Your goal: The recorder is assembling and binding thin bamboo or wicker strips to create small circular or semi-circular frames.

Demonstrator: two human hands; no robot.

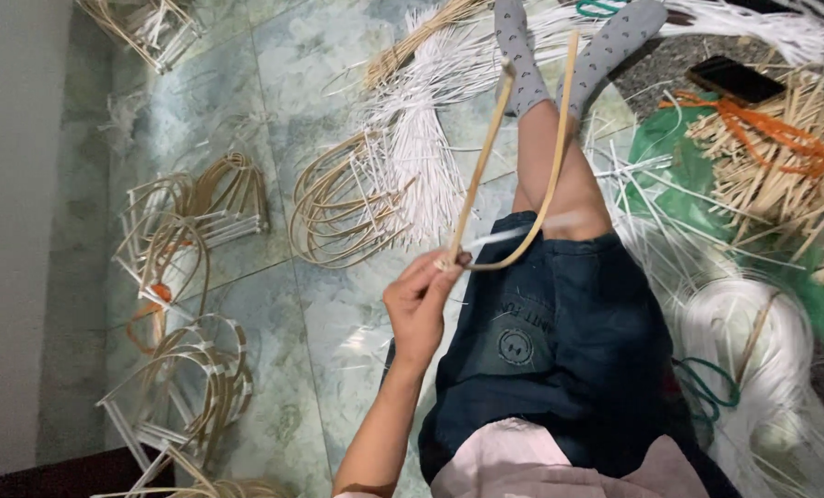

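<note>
A hand holds up a bent cane strip over the person's lap.

The left hand is raised above the dark shorts, and its fingers are closed tight on the low end of a thin bent cane strip. The strip makes a long loop that points up toward the feet in grey socks. A thin white strip sticks out sideways near the fingertips. The right hand does not show, so I cannot tell how its fingers are. On the green tiled floor to the left lie bent cane frames and a bunch of white strips. On the right are a pile of cane sticks and a dark phone.
</note>
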